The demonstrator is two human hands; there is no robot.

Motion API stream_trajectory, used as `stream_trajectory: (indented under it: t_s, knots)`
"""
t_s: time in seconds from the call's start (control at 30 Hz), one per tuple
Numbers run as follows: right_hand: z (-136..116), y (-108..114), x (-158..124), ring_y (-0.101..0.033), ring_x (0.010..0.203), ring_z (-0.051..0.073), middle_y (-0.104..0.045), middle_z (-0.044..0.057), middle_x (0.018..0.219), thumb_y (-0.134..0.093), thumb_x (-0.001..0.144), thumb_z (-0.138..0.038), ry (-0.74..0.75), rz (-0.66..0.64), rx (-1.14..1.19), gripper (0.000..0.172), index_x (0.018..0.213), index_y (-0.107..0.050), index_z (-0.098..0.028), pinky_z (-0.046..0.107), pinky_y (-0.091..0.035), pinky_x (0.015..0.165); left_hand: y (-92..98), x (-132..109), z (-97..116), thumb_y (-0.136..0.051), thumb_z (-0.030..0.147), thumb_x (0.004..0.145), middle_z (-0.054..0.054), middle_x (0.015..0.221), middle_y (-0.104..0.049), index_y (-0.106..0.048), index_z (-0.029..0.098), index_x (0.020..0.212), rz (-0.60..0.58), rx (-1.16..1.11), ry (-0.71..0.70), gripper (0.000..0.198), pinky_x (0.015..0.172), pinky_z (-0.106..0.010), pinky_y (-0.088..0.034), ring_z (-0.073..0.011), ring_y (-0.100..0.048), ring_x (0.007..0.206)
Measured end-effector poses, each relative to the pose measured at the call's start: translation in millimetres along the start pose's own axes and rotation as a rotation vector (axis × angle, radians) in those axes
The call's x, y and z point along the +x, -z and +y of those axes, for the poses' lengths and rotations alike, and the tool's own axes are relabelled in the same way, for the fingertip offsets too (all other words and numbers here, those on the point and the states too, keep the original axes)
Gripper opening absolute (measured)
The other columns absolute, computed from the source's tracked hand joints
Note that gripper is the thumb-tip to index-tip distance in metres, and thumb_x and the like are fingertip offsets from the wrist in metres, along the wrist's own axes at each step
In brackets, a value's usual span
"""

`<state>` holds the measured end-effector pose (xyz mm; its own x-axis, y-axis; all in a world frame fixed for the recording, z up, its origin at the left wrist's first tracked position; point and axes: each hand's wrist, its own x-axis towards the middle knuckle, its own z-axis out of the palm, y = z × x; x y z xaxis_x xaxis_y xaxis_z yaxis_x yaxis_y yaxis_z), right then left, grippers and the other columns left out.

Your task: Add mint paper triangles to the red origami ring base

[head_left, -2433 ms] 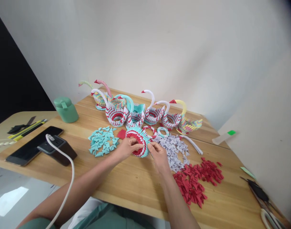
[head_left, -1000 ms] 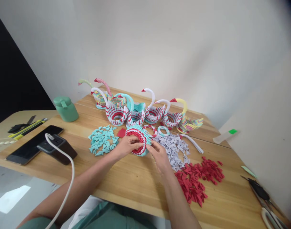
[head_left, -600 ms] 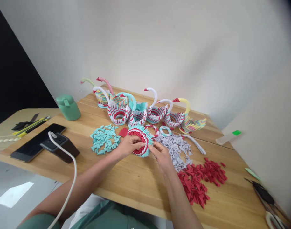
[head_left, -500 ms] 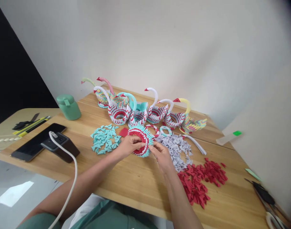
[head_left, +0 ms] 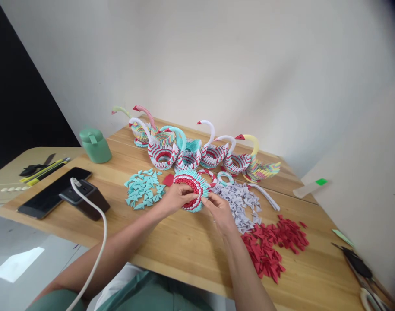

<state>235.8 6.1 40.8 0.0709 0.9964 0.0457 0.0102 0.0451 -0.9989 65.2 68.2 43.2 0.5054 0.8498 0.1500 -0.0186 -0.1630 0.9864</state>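
A round bowl of interlocked folded paper pieces (head_left: 197, 185), red and white inside with a spiky teal rim, is tilted up between my hands above the table. My left hand (head_left: 176, 201) grips its near left side, with the thumb inside the ring. At the right edge, my right hand (head_left: 220, 212) is closed in a pinch on the teal rim; whether a loose piece is also between those fingertips is hidden. Teal paper triangles (head_left: 144, 190) lie left of the bowl, pale lilac triangles (head_left: 241, 203) to its right, and red triangles (head_left: 265, 248) nearer me.
Several finished paper swans (head_left: 163, 155) stand behind the bowl. Paper rings (head_left: 225, 178) and a curved white neck (head_left: 265, 195) lie nearby. A phone (head_left: 38, 203), black power adapter (head_left: 85, 198) with white cable, and green cup (head_left: 95, 147) are at left; scissors (head_left: 362, 276) at right.
The camera view has shifted slightly. Both hands keep their hold on the paper bowl, with hardly any movement of the fingers.
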Motion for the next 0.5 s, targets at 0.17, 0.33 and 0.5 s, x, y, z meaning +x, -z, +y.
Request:
stream_trajectory:
  t_s: [0.17,0.33,0.5]
  knots:
    - [-4.6,-1.2,1.9,-0.065,0.092,0.023,-0.075,0.003,0.101,-0.076,0.076,-0.043,-0.006,0.02,0.032,0.031,0.102,-0.074,-0.025,0.036,-0.05,0.085,0.6,1.2,-2.4,-0.066,0.047,0.075,0.006,0.055,-0.032,-0.041,0.017,0.055,0.02,0.034,-0.01,0.044,0.049,-0.022,-0.021,-0.0083,-0.028,0.054]
    - [-5.8,-4.0,4.8,-0.066,0.091,0.023,-0.074,0.004,0.097,-0.08,0.069,-0.04,0.024,0.169,0.09,0.038,0.102,-0.067,-0.024,0.035,-0.053,0.079,-1.9,1.3,-4.1,-0.064,0.047,0.074,0.006,0.056,-0.032,-0.043,0.017,0.056,0.035,0.042,0.0,0.042,0.049,-0.022,-0.022,-0.0085,-0.028,0.054]
    - [-5.8,-6.1,3.2,-0.066,0.092,0.022,-0.073,0.004,0.098,-0.077,0.073,-0.035,0.036,0.119,0.106,0.041,0.111,-0.064,-0.025,0.035,-0.052,0.082,-4.2,0.1,-5.6,-0.064,0.043,0.076,0.005,0.058,-0.036,-0.047,0.016,0.059,0.01,0.052,-0.01,0.037,0.051,-0.021,-0.025,-0.0092,-0.031,0.057]
